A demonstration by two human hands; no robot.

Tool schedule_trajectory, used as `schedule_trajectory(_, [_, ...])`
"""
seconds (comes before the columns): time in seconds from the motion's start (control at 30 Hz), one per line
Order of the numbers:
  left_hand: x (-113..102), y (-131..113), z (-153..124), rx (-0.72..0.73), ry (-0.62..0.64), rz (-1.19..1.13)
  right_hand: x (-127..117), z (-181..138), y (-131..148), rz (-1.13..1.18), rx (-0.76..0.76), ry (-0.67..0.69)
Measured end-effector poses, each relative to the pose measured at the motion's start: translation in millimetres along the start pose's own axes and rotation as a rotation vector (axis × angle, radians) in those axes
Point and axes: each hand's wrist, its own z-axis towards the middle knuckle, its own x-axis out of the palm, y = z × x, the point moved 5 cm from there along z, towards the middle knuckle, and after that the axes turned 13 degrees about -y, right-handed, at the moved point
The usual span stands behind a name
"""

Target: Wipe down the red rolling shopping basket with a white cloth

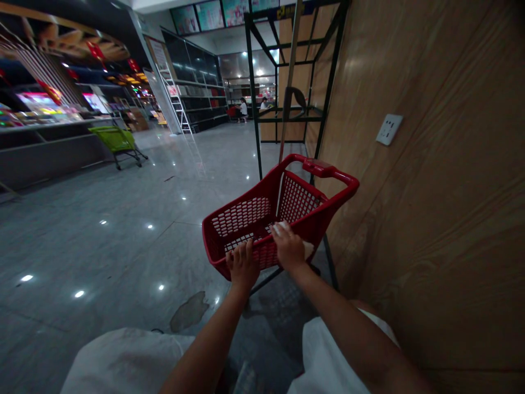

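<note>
A red plastic shopping cart point(315, 221) with a lattice basket stands before me, its handle toward the back right. My left hand point(243, 265) grips the near side's upper rim, fingers curled over the edge. Farther right on that rim, my right hand point(289, 249) is closed around a white cloth point(308, 250), pressing it to the edge. Part of the cloth also shows by the fingertips; the rest is hidden under the hand. Through the lattice, no goods can be made out inside the basket.
Close on the right rises a wooden wall point(430, 208) with a white socket plate point(389, 129). Behind the cart stand a dark metal frame point(253, 98) and a long pole point(290, 71). A green cart point(115, 139), a ladder point(176, 101) and two people are farther off.
</note>
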Motion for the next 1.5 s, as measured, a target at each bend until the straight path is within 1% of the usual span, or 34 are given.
schedule_trajectory(0.03, [-0.9,0.8,-0.6,0.008,-0.006,0.011,7.8,-5.8,25.2,0.048,-0.080,0.020])
schedule_trajectory(0.1, [-2.6,4.3,-1.8,0.035,-0.006,0.032,17.8,-15.2,63.6,0.105,-0.158,0.026])
schedule_trajectory(0.13, [-3.4,7.2,-2.3,0.046,-0.003,0.040,20.2,-18.0,75.2,0.123,-0.181,0.030])
schedule_trajectory(0.17, [-4.3,10.6,-2.7,0.051,0.000,0.045,20.9,-19.0,80.7,0.133,-0.196,0.039])
schedule_trajectory(0.2, [-5.0,14.3,-3.0,0.050,0.001,0.047,19.9,-18.4,80.3,0.137,-0.205,0.053])
schedule_trajectory(0.23, [-5.8,17.8,-3.3,0.044,-0.001,0.047,17.4,-16.3,73.7,0.134,-0.203,0.068])
schedule_trajectory(0.27, [-6.3,20.8,-3.4,0.037,-0.005,0.044,13.0,-12.6,61.4,0.122,-0.185,0.076])
schedule_trajectory(0.3, [-6.7,22.8,-3.5,0.030,-0.009,0.041,7.0,-7.9,43.8,0.098,-0.143,0.073])
schedule_trajectory(0.37, [-7.1,24.0,-3.3,0.015,-0.025,0.038,-9.7,2.7,-1.7,0.029,-0.013,0.024])
schedule_trajectory(0.47, [-7.1,20.0,-2.9,-0.009,-0.050,0.044,-39.1,15.0,-69.3,-0.086,0.179,-0.142])
schedule_trajectory(0.5, [-6.9,17.5,-2.9,-0.014,-0.051,0.046,-46.9,17.2,-85.1,-0.116,0.229,-0.207])
schedule_trajectory(0.53, [-6.8,14.7,-3.0,-0.016,-0.051,0.047,-51.9,18.2,-95.1,-0.136,0.265,-0.263])
schedule_trajectory(0.57, [-6.7,11.7,-3.2,-0.017,-0.051,0.046,-53.2,18.3,-98.1,-0.141,0.281,-0.296])
schedule_trajectory(0.6, [-6.7,8.9,-3.5,-0.018,-0.050,0.045,-50.3,17.6,-93.7,-0.131,0.274,-0.299])
schedule_trajectory(0.63, [-6.8,6.3,-3.9,-0.020,-0.050,0.043,-43.7,15.9,-81.8,-0.106,0.242,-0.270])
schedule_trajectory(0.67, [-6.9,4.1,-4.3,-0.021,-0.047,0.041,-34.2,13.0,-63.5,-0.072,0.192,-0.218])
schedule_trajectory(0.77, [-6.9,0.8,-5.7,-0.012,-0.025,0.038,-2.4,-2.2,13.2,0.067,-0.019,-0.035])
schedule_trajectory(0.83, [-7.2,1.3,-6.4,0.012,-0.012,0.030,9.7,-12.4,57.5,0.160,-0.127,0.015])
schedule_trajectory(0.87, [-7.6,2.5,-6.7,0.024,-0.010,0.026,12.6,-15.6,71.2,0.189,-0.156,0.031])
schedule_trajectory(0.9, [-8.1,4.1,-6.9,0.035,-0.013,0.024,13.6,-16.8,77.7,0.205,-0.171,0.048])
schedule_trajectory(0.93, [-8.7,6.2,-7.0,0.043,-0.018,0.026,12.9,-16.0,76.6,0.204,-0.169,0.068])
schedule_trajectory(0.97, [-9.2,8.3,-7.1,0.051,-0.024,0.029,10.4,-13.4,68.0,0.187,-0.150,0.088])
schedule_trajectory(1.0, [-9.5,10.3,-7.1,0.057,-0.033,0.030,6.2,-9.2,52.7,0.159,-0.115,0.102])
schedule_trajectory(1.07, [-9.2,13.0,-7.3,0.065,-0.046,0.020,-8.3,2.2,7.2,0.072,0.009,0.076])
schedule_trajectory(1.13, [-7.8,14.0,-7.5,0.054,-0.052,0.002,-30.2,13.4,-45.7,-0.030,0.164,-0.043])
schedule_trajectory(1.2, [-6.5,13.2,-7.7,0.030,-0.062,-0.002,-52.5,20.4,-89.2,-0.122,0.290,-0.206])
schedule_trajectory(1.23, [-6.3,12.1,-7.7,0.020,-0.071,0.004,-60.3,22.2,-103.6,-0.157,0.332,-0.270])
schedule_trajectory(1.27, [-6.5,10.5,-7.7,0.015,-0.082,0.012,-64.6,23.1,-111.9,-0.180,0.355,-0.309])
schedule_trajectory(1.3, [-6.9,8.9,-7.7,0.011,-0.092,0.018,-64.6,23.5,-113.8,-0.189,0.357,-0.317])
schedule_trajectory(1.33, [-7.4,7.3,-7.6,0.008,-0.099,0.020,-60.6,23.3,-109.3,-0.182,0.338,-0.296])
schedule_trajectory(1.4, [-8.2,5.5,-7.3,0.001,-0.106,0.013,-43.2,20.0,-83.0,-0.129,0.247,-0.204])
schedule_trajectory(1.5, [-8.3,6.3,-6.9,-0.004,-0.108,0.004,-10.5,5.0,-16.4,-0.007,0.045,-0.075])
